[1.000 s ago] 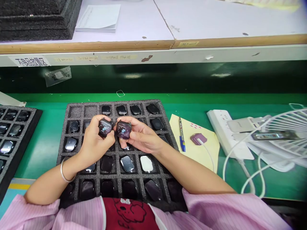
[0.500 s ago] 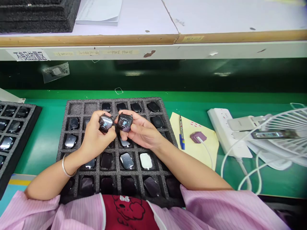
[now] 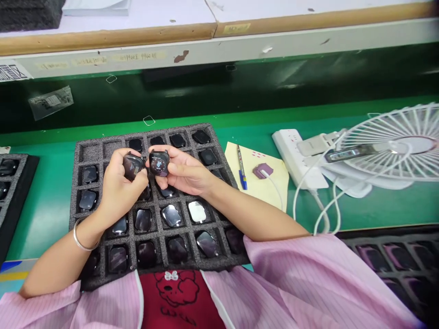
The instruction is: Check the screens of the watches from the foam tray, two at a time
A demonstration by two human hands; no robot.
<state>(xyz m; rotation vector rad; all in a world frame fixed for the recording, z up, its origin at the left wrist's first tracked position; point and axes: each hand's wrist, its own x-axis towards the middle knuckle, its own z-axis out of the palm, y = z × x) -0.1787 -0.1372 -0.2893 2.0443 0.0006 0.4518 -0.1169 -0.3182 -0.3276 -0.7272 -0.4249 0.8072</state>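
Note:
My left hand [image 3: 120, 187] is closed around a dark smartwatch body [image 3: 133, 166], its face turned up and tilted. Beside it, my right hand [image 3: 187, 172] grips a second smartwatch [image 3: 159, 163] between thumb and fingers; a lit watch face shows on its screen. Neither watch has a strap that I can see. Both are held close together above a grey foam tray [image 3: 91, 153]. Dark square watch bodies, such as one watch [image 3: 143, 220], lie in many of the tray's compartments, and one watch [image 3: 197, 211] reflects white. My hands hide some of the middle compartments.
To the right lie a yellow sheet [image 3: 279, 183], a pen [image 3: 242, 169] and a purple charger [image 3: 263, 170]. Beyond them are a white power strip [image 3: 302, 160], cables and a white fan [image 3: 401, 146]. More watch trays stand at left [image 3: 20, 183] and lower right [image 3: 363, 237].
My view has swung right, so the scene sits further left. The left watch has tilted and its bright watch face no longer shows plainly. Both hands keep their holds.

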